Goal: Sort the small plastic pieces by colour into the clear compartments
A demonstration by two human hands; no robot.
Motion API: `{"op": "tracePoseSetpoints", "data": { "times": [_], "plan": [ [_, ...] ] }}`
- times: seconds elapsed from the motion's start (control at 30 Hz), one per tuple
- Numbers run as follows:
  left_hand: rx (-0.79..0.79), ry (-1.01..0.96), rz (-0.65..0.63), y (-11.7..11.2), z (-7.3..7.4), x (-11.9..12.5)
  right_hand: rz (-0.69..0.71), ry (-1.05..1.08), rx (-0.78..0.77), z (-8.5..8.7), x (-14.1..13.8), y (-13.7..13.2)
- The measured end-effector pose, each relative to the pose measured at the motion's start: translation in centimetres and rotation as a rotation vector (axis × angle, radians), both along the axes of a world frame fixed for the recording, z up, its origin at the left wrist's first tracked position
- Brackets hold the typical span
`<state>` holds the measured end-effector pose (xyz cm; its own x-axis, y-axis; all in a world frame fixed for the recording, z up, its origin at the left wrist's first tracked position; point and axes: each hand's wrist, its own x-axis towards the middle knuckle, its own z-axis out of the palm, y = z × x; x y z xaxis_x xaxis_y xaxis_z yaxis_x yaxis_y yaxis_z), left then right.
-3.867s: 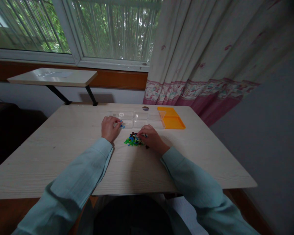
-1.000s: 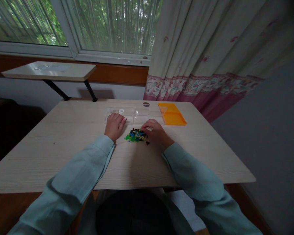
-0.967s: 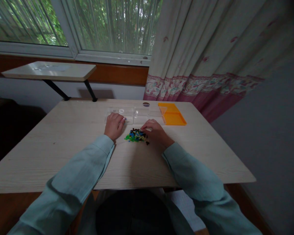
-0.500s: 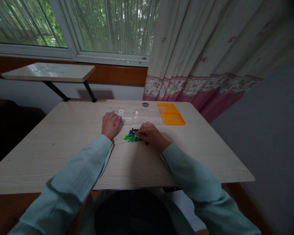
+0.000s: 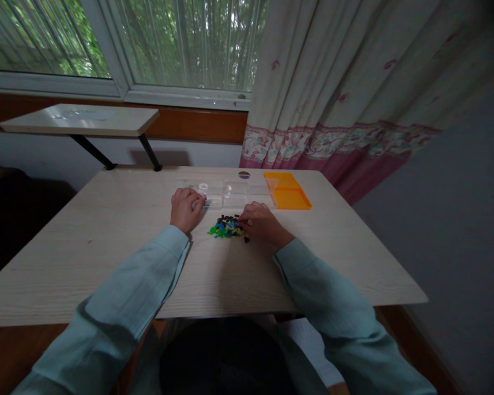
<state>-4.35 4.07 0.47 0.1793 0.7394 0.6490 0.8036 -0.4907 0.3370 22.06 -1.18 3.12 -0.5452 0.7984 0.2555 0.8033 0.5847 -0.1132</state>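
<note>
A small heap of tiny toy building bricks in green, blue, dark brown and pale colours lies on the table in front of me. At its right edge is my right hand, thumb and fingers pinched together; whatever they hold is too small to make out. My left hand rests with curled fingers over the left front corner of a clear plastic compartment box. A few blue bricks show beside its fingertips, and the hand hides part of that compartment.
An orange divided tray lies at the right end of the clear box, partly overlapped by it. A raised shelf on black legs stands at the table's back left. Behind are a window and a curtain.
My right hand has shifted slightly to the right, from over the heap to its right edge, uncovering more bricks. My left hand stays at the box corner.
</note>
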Motion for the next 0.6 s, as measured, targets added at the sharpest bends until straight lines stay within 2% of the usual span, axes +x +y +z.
{"op": "tracePoseSetpoints", "data": {
  "times": [0.6],
  "plan": [
    [-0.003,0.001,0.0,-0.02,0.03,0.07,-0.11,-0.064,-0.011,-0.22,-0.82,-0.54]
  ]
}}
